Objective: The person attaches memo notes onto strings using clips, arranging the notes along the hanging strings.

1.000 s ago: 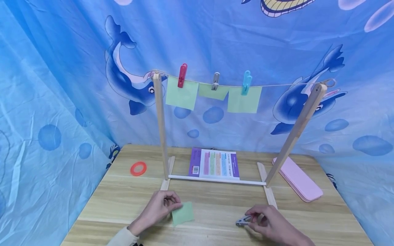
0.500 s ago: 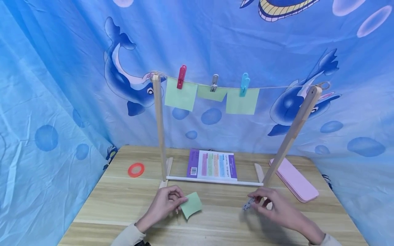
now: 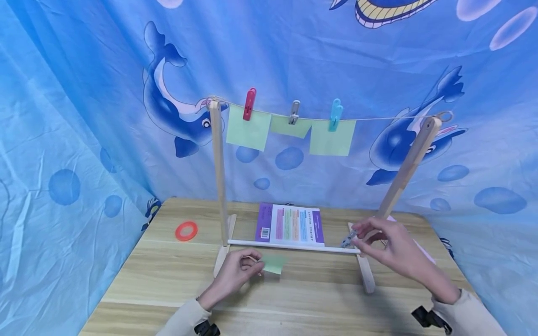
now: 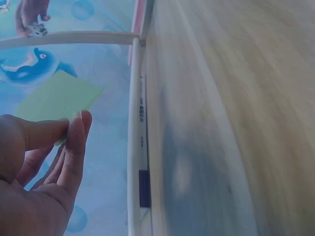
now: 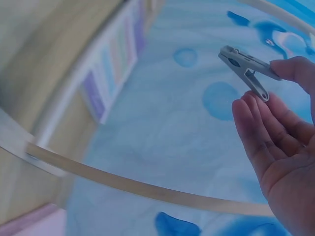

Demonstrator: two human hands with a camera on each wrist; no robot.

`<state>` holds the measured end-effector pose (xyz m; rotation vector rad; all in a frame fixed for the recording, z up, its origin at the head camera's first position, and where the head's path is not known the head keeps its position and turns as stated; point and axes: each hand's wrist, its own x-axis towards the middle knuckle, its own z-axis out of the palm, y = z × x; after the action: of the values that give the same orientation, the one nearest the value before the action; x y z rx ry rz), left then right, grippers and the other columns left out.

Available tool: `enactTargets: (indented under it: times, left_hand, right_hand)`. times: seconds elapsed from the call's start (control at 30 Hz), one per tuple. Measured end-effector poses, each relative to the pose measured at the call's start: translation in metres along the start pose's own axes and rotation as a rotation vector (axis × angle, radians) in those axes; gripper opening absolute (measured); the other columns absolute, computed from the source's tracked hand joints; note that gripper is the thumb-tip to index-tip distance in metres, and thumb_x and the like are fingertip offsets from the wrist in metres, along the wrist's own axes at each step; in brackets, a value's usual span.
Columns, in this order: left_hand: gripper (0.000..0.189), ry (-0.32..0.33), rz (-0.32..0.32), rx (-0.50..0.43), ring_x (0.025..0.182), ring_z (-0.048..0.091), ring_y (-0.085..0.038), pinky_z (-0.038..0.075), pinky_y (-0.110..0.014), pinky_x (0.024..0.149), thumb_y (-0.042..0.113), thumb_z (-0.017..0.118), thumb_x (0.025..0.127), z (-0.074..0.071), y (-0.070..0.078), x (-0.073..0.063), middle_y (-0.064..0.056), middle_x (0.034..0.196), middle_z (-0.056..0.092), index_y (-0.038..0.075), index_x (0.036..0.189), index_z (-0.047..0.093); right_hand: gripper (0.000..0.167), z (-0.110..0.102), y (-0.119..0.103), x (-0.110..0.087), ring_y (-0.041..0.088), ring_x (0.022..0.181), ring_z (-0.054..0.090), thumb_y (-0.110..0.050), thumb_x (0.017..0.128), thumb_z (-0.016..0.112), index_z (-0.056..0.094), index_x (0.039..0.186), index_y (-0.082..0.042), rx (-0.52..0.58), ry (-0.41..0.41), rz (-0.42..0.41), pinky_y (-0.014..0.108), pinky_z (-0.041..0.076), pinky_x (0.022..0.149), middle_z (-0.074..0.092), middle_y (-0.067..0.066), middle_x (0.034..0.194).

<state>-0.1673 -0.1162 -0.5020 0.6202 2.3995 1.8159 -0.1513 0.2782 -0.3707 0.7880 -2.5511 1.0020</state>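
My left hand [image 3: 237, 273] pinches a green sticky note [image 3: 274, 264] by its edge between thumb and fingers, raised above the table. In the left wrist view the note [image 4: 59, 96] sticks out past the fingertips. My right hand [image 3: 392, 245], held up near the right post, grips a grey clothespin [image 3: 349, 239] by its handles. The right wrist view shows this clothespin [image 5: 246, 69] between thumb and fingertips, nothing in its tip. Beyond the hands, a string [image 3: 378, 118] carries three green notes, held by a red clothespin [image 3: 250, 103], a grey clothespin [image 3: 294, 112] and a light blue clothespin [image 3: 335, 115].
Two wooden posts, left post [image 3: 219, 172] and right post [image 3: 405, 172], hold the string, with a white bar [image 3: 290, 246] low between them. Behind the bar lies a purple-and-white book [image 3: 290, 225]. An orange ring [image 3: 186, 231] is at left; a pink case [image 3: 424, 249] is partly hidden at right.
My right hand has risen and moved forward with the clothespin, now covering part of the pink case. My left hand has lifted the note off the table and shifted slightly right and forward.
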Motion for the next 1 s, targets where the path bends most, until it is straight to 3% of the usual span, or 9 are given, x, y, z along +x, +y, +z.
enactTargets:
  times: [0.13,0.27,0.4,0.53,0.67,0.77,1.0]
  left_hand:
    - [0.019,0.058,-0.014,0.036,0.076,0.076,-0.02,0.065,-0.026,0.069,0.011,0.081,0.09,0.007,0.005,0.007,-0.016,0.093,0.079,0.001,0.106,0.076]
    - [0.023,0.099,-0.066,0.013,0.074,0.076,-0.015,0.063,-0.022,0.066,0.02,0.086,0.086,0.014,0.009,0.013,-0.011,0.092,0.081,0.006,0.101,0.078]
    - [0.024,0.094,-0.098,-0.098,0.07,0.077,-0.028,0.064,-0.029,0.06,0.021,0.087,0.085,0.02,0.015,0.021,-0.018,0.089,0.08,0.003,0.099,0.078]
    - [0.024,0.108,-0.116,-0.208,0.073,0.079,-0.033,0.067,-0.038,0.066,0.016,0.087,0.084,0.027,0.02,0.03,-0.023,0.09,0.079,0.0,0.099,0.078]
    - [0.022,0.129,-0.129,-0.221,0.083,0.08,-0.019,0.066,-0.029,0.08,0.015,0.088,0.084,0.033,0.025,0.037,-0.017,0.097,0.081,0.002,0.099,0.08]
    - [0.022,0.141,-0.132,-0.24,0.087,0.08,-0.019,0.064,-0.023,0.082,0.015,0.086,0.086,0.037,0.029,0.042,-0.017,0.1,0.081,0.001,0.102,0.079]
    - [0.027,0.15,-0.074,-0.323,0.091,0.08,-0.025,0.065,-0.029,0.086,0.013,0.078,0.094,0.044,0.041,0.058,-0.025,0.106,0.078,-0.006,0.113,0.074]
  right_hand:
    - [0.025,-0.015,-0.006,0.011,0.0,0.079,0.071,-0.005,0.089,0.081,0.074,0.112,-0.013,-0.041,0.012,-0.033,0.02,0.063,0.068,0.077,-0.003,0.098]
    - [0.029,-0.03,-0.015,0.022,0.0,0.081,0.072,-0.004,0.09,0.08,0.074,0.115,-0.017,-0.069,0.022,-0.066,0.016,0.062,0.07,0.077,-0.004,0.101]
    - [0.032,-0.047,-0.024,0.035,-0.001,0.087,0.073,-0.003,0.09,0.08,0.074,0.117,-0.018,-0.088,0.03,-0.086,0.013,0.061,0.075,0.077,-0.003,0.104]
    - [0.032,-0.059,-0.028,0.049,-0.002,0.091,0.074,0.002,0.088,0.08,0.074,0.117,-0.011,-0.105,0.037,-0.118,0.01,0.059,0.08,0.077,0.002,0.11]
    - [0.032,-0.067,-0.033,0.059,-0.007,0.091,0.072,0.004,0.086,0.081,0.075,0.115,-0.009,-0.13,0.06,-0.148,0.007,0.058,0.082,0.078,0.001,0.108]
    - [0.034,-0.074,-0.04,0.065,-0.012,0.093,0.069,0.005,0.086,0.081,0.075,0.115,-0.01,-0.152,0.073,-0.169,0.006,0.057,0.083,0.078,0.002,0.109]
    - [0.039,-0.096,-0.058,0.075,-0.015,0.095,0.067,0.008,0.085,0.081,0.075,0.119,-0.011,-0.2,0.106,-0.202,0.003,0.054,0.085,0.077,0.001,0.111]
